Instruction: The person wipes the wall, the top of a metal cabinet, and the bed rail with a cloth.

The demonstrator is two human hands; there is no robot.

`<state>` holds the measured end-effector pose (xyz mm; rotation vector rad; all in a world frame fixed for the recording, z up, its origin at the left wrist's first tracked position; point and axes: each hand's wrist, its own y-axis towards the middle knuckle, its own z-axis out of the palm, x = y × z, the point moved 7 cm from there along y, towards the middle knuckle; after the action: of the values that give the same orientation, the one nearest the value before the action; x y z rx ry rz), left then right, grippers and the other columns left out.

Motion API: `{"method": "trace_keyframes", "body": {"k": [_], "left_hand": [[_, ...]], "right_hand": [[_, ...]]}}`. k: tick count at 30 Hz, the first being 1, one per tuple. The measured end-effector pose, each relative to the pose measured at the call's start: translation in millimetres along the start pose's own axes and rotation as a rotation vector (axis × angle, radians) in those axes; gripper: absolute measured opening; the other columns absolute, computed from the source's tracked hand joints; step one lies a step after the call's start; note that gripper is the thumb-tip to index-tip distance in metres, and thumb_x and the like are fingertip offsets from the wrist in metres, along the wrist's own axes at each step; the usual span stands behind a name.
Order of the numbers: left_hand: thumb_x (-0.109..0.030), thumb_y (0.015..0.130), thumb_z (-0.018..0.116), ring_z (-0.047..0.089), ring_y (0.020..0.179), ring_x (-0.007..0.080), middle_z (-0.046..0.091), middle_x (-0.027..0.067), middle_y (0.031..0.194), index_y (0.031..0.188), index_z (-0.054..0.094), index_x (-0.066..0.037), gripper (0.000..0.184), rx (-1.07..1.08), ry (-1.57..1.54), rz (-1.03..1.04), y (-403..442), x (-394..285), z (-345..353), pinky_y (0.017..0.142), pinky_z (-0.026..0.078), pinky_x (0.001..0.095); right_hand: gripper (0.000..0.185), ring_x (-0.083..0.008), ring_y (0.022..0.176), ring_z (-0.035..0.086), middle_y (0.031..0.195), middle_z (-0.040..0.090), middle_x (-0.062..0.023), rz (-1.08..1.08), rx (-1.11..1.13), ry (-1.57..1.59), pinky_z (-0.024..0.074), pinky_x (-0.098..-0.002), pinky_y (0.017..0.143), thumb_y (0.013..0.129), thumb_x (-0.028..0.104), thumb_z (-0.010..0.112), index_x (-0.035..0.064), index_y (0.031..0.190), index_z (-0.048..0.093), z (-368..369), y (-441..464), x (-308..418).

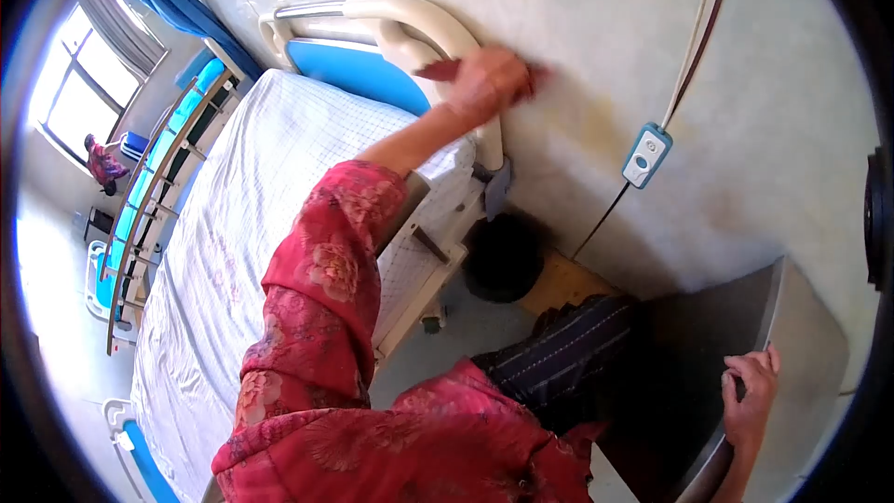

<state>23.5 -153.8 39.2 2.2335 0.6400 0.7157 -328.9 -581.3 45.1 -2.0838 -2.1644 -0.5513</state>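
Note:
My left hand [492, 84] is closed round a dark red cloth [440, 70] at the outer edge of the bed's cream and blue headboard [358, 70]. Cloth shows on both sides of the fist, slightly blurred. Lower right, my right hand [748, 396] rests at the edge of a grey cabinet [805, 345], its fingers loosely bent and apart, with nothing seen in it. A red floral sleeve covers most of my left arm.
The bed has a white checked sheet [223, 214]. A black round bin [504, 258] stands between bed and wall. A socket strip [646, 156] hangs on its cable from above. At the far left are another bed [154, 177], a window and a person [104, 165].

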Motion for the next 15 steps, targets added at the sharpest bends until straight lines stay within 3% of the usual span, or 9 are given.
{"method": "trace_keyframes", "body": {"k": [1, 2, 4, 5, 8, 10, 12, 13, 15], "left_hand": [[-0.02, 0.074, 0.071, 0.062, 0.078, 0.0289, 0.06, 0.0067, 0.078, 0.078, 0.062, -0.013, 0.012, 0.249, -0.052, 0.172, -18.2, -18.2, 36.2, 0.067, 0.05, 0.0466], [-0.025, 0.076, 0.072, 0.062, 0.079, 0.026, 0.058, 0.0046, 0.079, 0.074, 0.062, -0.015, 0.014, 0.749, 0.178, 0.227, -34.8, -32.5, 72.7, 0.068, 0.05, 0.0437], [-0.029, 0.077, 0.073, 0.062, 0.081, 0.0232, 0.057, 0.0027, 0.081, 0.073, 0.062, -0.016, 0.017, 0.525, -0.102, 0.473, -42.6, -41.9, 47.9, 0.068, 0.05, 0.04], [-0.029, 0.077, 0.073, 0.062, 0.081, 0.0232, 0.057, 0.0027, 0.081, 0.073, 0.062, -0.016, 0.017, 0.521, -0.099, 0.482, -41.0, -42.1, 47.3, 0.068, 0.05, 0.04], [-0.028, 0.072, 0.078, 0.059, 0.078, 0.0219, 0.054, 0.0019, 0.079, 0.078, 0.06, -0.018, 0.022, 0.019, 0.123, 0.322, -2.6, -28.3, -7.2, 0.067, 0.049, 0.0377], [-0.015, 0.079, 0.073, 0.062, 0.08, 0.0298, 0.061, 0.0066, 0.08, 0.078, 0.065, -0.018, 0.008, 0.013, 0.003, 0.005, 33.4, 1.6, -57.1, 0.07, 0.05, 0.0415], [-0.008, 0.079, 0.068, 0.062, 0.083, 0.034, 0.065, 0.0065, 0.08, 0.088, 0.073, -0.018, 0.014, -0.165, 0.243, -0.237, 33.1, 70.8, -82.2, 0.078, 0.048, 0.0501], [-0.01, 0.081, 0.066, 0.062, 0.09, 0.0334, 0.068, 0.0087, 0.088, 0.091, 0.073, -0.016, 0.013, -0.333, 0.2, -0.344, 27.9, 94.4, -103.8, 0.087, 0.047, 0.0492], [-0.02, 0.094, 0.06, 0.061, 0.102, 0.0368, 0.07, 0.0131, 0.107, 0.103, 0.075, -0.014, 0.019, -0.33, 0.326, -0.89, 0.1, 152.5, -118.8, 0.097, 0.046, 0.0466]], "right_hand": [[0.023, -0.0285, 0.093, 0.065, 0.088, 0.068, -0.0122, 0.004, 0.008, 0.017, 0.0278, -0.0563, 0.121, 0.077, -0.004, 0.069, 0.0041, 0.098, 0.072, -1.3, -0.5, -0.4], [0.023, -0.0285, 0.092, 0.065, 0.088, 0.068, -0.0122, 0.01, 0.014, 0.032, 0.0282, -0.0564, 0.121, 0.077, -0.004, 0.069, 0.0042, 0.098, 0.072, -2.8, -1.1, -1.2], [0.022, -0.0285, 0.092, 0.065, 0.089, 0.068, -0.0123, 0.017, -0.005, 0.041, 0.0284, -0.0564, 0.121, 0.077, -0.004, 0.069, 0.004, 0.097, 0.072, -5.6, -3.1, -6.3], [0.021, -0.0284, 0.092, 0.066, 0.089, 0.068, -0.0125, 0.023, -0.004, 0.058, 0.0286, -0.0563, 0.12, 0.077, -0.004, 0.069, 0.0037, 0.096, 0.072, -5.2, -5.6, -10.0], [0.018, -0.0287, 0.091, 0.066, 0.089, 0.069, -0.013, 0.013, -0.021, 0.035, 0.0287, -0.057, 0.12, 0.078, -0.002, 0.069, 0.0034, 0.095, 0.073, -4.8, -7.4, -15.6], [0.018, -0.029, 0.091, 0.066, 0.089, 0.069, -0.0134, 0.002, -0.025, 0.035, 0.0288, -0.0568, 0.12, 0.078, -0.002, 0.069, 0.0033, 0.094, 0.073, -4.6, -7.0, -15.8], [0.017, -0.0293, 0.09, 0.066, 0.089, 0.069, -0.0138, -0.008, -0.023, 0.035, 0.0289, -0.0566, 0.12, 0.078, -0.001, 0.069, 0.0033, 0.094, 0.073, -5.0, -4.9, -14.9], [0.018, -0.0294, 0.091, 0.066, 0.089, 0.069, -0.0139, 0.004, -0.008, 0.039, 0.0286, -0.0565, 0.12, 0.078, 0.0, 0.069, 0.0033, 0.094, 0.073, -4.8, -5.0, -16.0], [0.018, -0.0295, 0.092, 0.066, 0.089, 0.069, -0.0141, 0.018, 0.017, 0.039, 0.0282, -0.0564, 0.121, 0.078, 0.0, 0.069, 0.0034, 0.095, 0.073, -3.6, -6.5, -18.2]]}}
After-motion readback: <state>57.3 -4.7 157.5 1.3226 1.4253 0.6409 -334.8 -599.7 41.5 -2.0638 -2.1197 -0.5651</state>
